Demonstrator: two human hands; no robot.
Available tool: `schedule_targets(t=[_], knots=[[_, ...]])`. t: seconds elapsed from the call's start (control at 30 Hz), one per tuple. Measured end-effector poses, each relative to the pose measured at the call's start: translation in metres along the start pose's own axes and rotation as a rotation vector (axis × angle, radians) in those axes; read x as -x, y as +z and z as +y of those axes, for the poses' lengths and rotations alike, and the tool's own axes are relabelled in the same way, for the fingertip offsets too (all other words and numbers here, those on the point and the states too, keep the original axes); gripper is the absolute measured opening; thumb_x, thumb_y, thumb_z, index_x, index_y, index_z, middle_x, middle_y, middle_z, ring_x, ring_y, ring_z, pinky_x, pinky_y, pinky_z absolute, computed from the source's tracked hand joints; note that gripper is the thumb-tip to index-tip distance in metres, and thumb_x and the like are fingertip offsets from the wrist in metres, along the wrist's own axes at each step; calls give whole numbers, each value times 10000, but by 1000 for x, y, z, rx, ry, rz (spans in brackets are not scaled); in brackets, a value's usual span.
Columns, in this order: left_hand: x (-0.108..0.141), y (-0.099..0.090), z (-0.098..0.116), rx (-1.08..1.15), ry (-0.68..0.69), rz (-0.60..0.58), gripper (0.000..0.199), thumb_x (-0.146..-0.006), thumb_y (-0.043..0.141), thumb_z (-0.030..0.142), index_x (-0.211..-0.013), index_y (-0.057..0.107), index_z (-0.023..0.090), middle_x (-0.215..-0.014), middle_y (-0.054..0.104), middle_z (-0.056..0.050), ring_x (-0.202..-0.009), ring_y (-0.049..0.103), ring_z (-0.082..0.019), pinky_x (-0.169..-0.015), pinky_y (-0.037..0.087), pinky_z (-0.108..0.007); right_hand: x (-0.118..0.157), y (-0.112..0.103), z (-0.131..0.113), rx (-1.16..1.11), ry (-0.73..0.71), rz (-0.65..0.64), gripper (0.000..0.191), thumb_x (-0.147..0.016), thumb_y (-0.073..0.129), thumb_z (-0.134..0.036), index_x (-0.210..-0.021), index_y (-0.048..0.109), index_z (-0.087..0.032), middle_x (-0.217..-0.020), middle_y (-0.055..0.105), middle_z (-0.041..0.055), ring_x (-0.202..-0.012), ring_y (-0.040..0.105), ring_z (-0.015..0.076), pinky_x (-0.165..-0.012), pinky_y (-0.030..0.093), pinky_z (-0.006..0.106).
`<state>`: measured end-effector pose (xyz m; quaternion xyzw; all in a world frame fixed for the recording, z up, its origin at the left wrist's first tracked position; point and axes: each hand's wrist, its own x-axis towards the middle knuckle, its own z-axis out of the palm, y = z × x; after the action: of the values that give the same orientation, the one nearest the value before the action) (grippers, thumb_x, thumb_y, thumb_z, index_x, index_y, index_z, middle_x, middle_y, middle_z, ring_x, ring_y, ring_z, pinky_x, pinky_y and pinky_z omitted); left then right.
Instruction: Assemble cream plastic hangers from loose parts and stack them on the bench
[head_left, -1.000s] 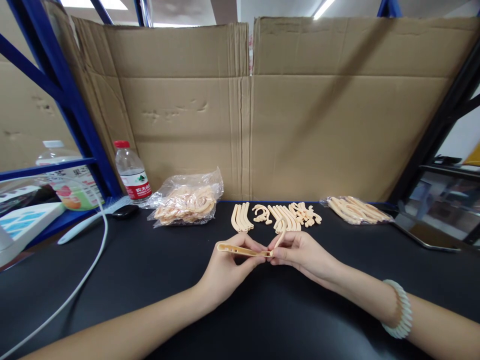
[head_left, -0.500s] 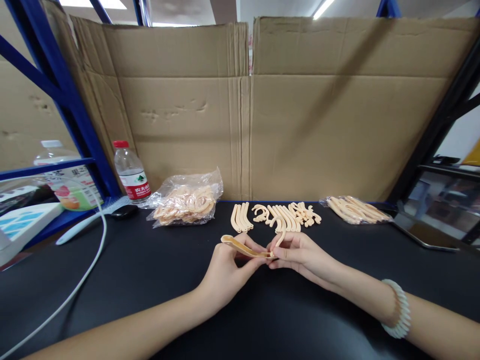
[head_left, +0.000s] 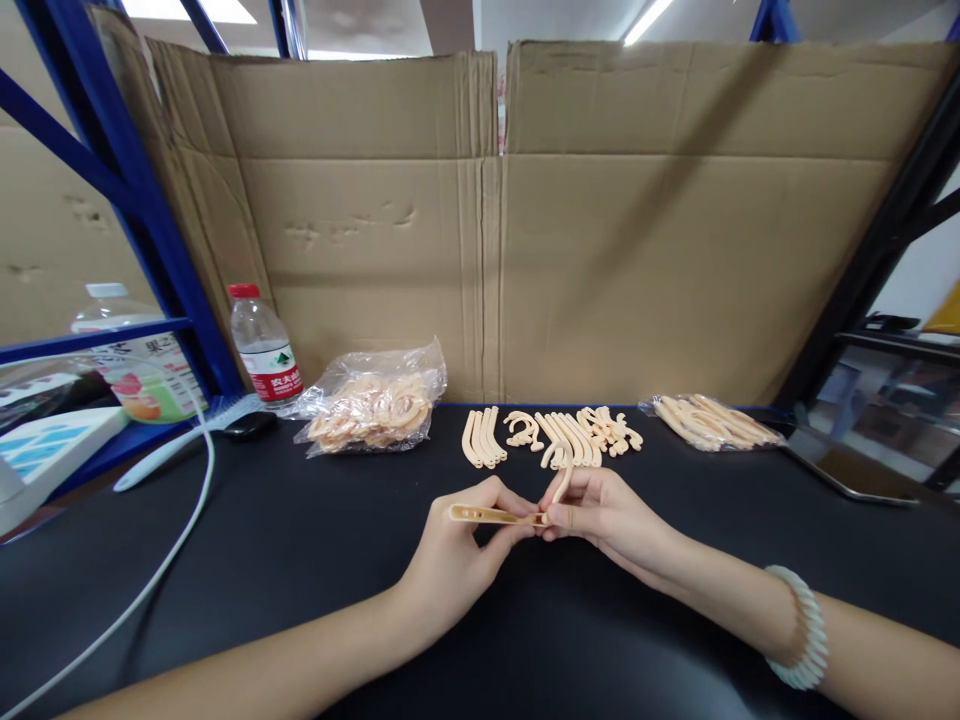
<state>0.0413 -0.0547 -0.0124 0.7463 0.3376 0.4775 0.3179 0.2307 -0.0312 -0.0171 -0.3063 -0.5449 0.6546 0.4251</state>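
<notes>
My left hand [head_left: 448,562] pinches a long, cream plastic strip [head_left: 480,514] with a hollow, ribbed inside, held nearly level over the table. My right hand [head_left: 616,516] grips a thin, curved cream hook piece [head_left: 565,480], whose bent end rises above the fingers. Both sets of fingertips meet at the strip's right end, where the hook piece touches it; the fingers partly cover that joint. Behind my hands lie a row of long cream strips [head_left: 480,437], another row of strips [head_left: 576,440], and loose hook pieces [head_left: 523,430].
A clear bag of curved cream parts [head_left: 375,405] lies at back left, beside a red-capped bottle [head_left: 264,345]. Another bag of long parts [head_left: 709,420] is at back right, near a dark flat device [head_left: 851,470]. A white cable [head_left: 187,530] crosses the left; cardboard [head_left: 675,250] stands behind.
The strip in my left hand has turned from a slant to almost level, its left end dropping. My right hand keeps the hook piece at the strip's right end.
</notes>
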Motion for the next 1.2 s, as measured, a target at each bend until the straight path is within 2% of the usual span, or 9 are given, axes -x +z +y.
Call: schedule_targets(t=[0.27,0.37,0.5,0.6,0.7,0.97,1.1,1.2], knots=[[-1,1,3,-22,-60,-12,107,-811,675,300,-778,681,198,-819,721,-50,-778,696,-218,-712,551,-303,1,6,1,67,-94,70,302,-591,861,-335,-657,635,-146,-617,644,5,-575,613,129,-604,509,277],[-3,3,3,78,-146,13,130,-788,688,312,-781,667,183,-812,715,-58,-771,698,-229,-716,554,-323,2,7,1,52,-89,75,302,-606,854,-354,-674,645,-148,-634,649,12,-595,607,134,-624,503,283],[-6,4,1,263,-270,72,221,-707,745,308,-728,568,178,-724,684,-31,-721,686,-212,-683,542,-315,2,6,0,51,-63,61,305,-658,814,-417,-727,688,-149,-728,666,38,-668,606,140,-655,492,278],[-7,5,0,333,-307,95,282,-685,755,308,-734,506,187,-666,641,9,-677,658,-175,-644,513,-281,1,5,0,117,-100,67,327,-729,746,-471,-737,719,-146,-705,644,35,-621,553,114,-608,458,253],[-8,4,-3,407,-346,96,314,-687,754,300,-765,469,193,-654,618,30,-698,656,-171,-681,515,-297,1,6,0,166,-105,54,356,-748,719,-490,-745,725,-135,-674,638,39,-573,521,103,-571,452,254],[-7,5,-7,366,-354,14,286,-708,731,250,-804,469,185,-719,617,23,-699,643,-153,-675,500,-278,-1,10,2,163,-110,82,339,-670,794,-422,-818,645,-157,-623,615,-13,-555,590,118,-543,526,259],[-7,7,-8,406,-361,-49,280,-701,747,271,-778,497,171,-732,649,-4,-730,658,-171,-692,500,-284,-1,9,3,187,-128,59,335,-699,773,-406,-860,619,-157,-641,638,-5,-551,610,123,-545,539,261],[-9,5,-5,386,-427,-26,263,-673,771,264,-766,554,148,-694,650,3,-673,638,-142,-673,493,-257,-5,-2,-3,265,-212,88,339,-753,717,-423,-936,644,-147,-714,668,28,-591,629,138,-571,549,280]])
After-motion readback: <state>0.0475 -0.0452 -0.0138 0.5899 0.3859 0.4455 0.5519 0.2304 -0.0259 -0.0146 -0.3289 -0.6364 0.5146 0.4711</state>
